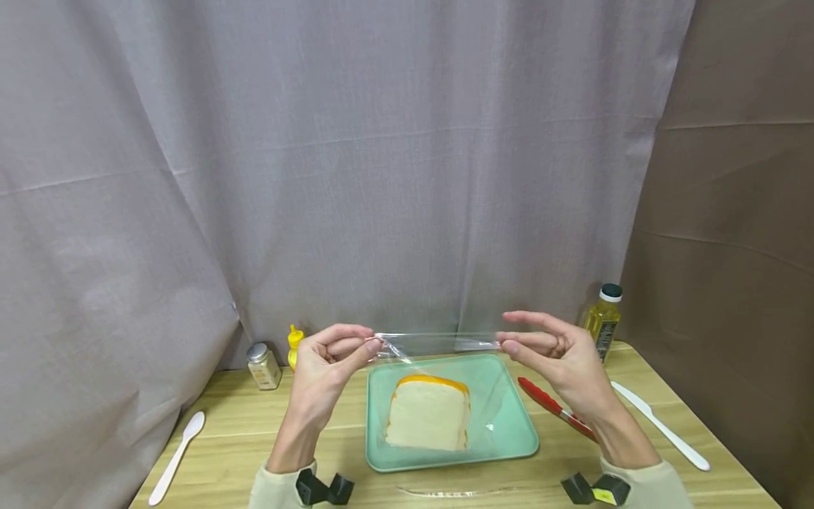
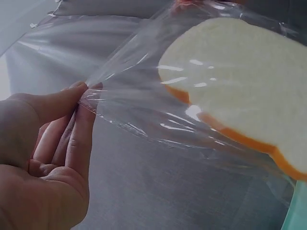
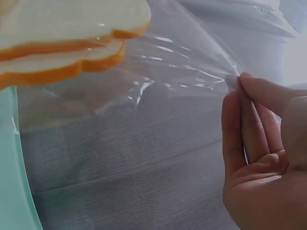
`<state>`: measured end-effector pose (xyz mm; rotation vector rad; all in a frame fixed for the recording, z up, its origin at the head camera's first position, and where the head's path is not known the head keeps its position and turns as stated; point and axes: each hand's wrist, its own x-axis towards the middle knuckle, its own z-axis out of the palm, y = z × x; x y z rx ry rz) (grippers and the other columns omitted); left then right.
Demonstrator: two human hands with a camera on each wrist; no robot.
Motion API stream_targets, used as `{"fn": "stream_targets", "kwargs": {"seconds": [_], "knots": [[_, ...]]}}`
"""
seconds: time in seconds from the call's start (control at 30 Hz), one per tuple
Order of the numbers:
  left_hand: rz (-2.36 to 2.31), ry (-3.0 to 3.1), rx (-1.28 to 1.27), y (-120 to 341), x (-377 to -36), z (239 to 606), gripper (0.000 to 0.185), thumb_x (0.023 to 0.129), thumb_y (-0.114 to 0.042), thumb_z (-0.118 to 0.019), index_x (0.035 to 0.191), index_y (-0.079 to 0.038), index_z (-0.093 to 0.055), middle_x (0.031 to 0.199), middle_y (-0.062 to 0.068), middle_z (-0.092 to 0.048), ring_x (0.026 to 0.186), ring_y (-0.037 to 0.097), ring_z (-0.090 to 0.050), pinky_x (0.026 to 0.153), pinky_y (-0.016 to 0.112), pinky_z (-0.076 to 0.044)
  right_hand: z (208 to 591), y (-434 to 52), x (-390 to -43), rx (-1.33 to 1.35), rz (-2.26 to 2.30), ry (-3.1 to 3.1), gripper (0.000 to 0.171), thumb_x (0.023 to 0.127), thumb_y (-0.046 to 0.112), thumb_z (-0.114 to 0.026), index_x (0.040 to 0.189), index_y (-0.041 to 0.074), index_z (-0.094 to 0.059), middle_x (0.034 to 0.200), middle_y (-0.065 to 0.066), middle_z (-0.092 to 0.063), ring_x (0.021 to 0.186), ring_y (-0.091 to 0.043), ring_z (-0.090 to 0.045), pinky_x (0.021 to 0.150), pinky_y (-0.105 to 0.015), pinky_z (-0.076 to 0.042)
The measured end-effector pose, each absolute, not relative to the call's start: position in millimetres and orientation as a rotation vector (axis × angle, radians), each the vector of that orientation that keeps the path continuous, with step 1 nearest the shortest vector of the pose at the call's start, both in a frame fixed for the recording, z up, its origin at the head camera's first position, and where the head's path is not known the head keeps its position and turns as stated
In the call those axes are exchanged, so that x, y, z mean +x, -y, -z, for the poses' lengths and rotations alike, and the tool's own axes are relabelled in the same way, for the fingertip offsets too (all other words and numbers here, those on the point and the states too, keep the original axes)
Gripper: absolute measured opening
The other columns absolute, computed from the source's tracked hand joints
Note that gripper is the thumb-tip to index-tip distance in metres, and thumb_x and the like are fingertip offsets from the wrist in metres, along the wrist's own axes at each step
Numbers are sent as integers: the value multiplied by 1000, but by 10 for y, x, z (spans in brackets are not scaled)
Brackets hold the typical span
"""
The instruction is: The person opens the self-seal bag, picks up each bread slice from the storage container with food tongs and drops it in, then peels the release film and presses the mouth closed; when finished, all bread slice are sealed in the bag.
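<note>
Two stacked bread slices [image 1: 427,416] with orange crusts lie on a mint-green tray [image 1: 521,440]. Clear plastic film [image 2: 129,100] covers them and stretches up between the two hands; whether it is a bag or a loose sheet I cannot tell. My left hand [image 1: 327,364] pinches one upper corner of the film between thumb and fingertips, above the tray's far left side. At the far right side, my right hand [image 1: 559,357] pinches the opposite corner, its index finger raised. The film's edge [image 1: 439,334] runs taut from hand to hand. Both slices show stacked in the right wrist view.
On the left are a white spoon [image 1: 178,458], a silver-lidded jar [image 1: 264,367] and a yellow squeeze bottle [image 1: 295,346]. Red tongs [image 1: 540,397], a white knife [image 1: 661,426] and an oil bottle [image 1: 603,322] are right. A clear plastic strip [image 1: 445,493] lies in front.
</note>
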<state>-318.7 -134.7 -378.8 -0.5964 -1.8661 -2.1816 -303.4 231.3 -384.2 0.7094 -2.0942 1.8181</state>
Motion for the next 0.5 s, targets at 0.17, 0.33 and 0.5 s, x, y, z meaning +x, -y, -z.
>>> {"fn": "stream_targets", "kwargs": {"seconds": [0.17, 0.33, 0.5], "knots": [[2184, 1855, -669, 1354, -3177, 3783, 36, 92, 1, -84, 124, 4, -68, 110, 14, -84, 101, 29, -83, 94, 43, -67, 3842, -2313, -3039, 669, -1810, 2072, 42, 100, -2, -74, 141, -1, -64, 122, 1, -83, 111, -16, -80, 99, -24, -63], [2118, 1879, -728, 1359, -3175, 3783, 35, 93, -1, -84, 125, 0, -69, 114, 15, -83, 106, 32, -82, 99, 41, -65, 3837, -2290, -3041, 664, -1828, 1991, 33, 99, -5, -74, 131, -8, -68, 118, 2, -84, 107, -15, -81, 96, -26, -64], [1995, 1930, -809, 1401, -3189, 3796, 38, 95, -1, -81, 131, -2, -69, 118, 18, -82, 108, 30, -82, 97, 39, -66, 3851, -2261, -3048, 657, -1808, 1965, 29, 97, -6, -76, 126, -7, -72, 115, 0, -85, 105, -15, -82, 93, -27, -66]]}}
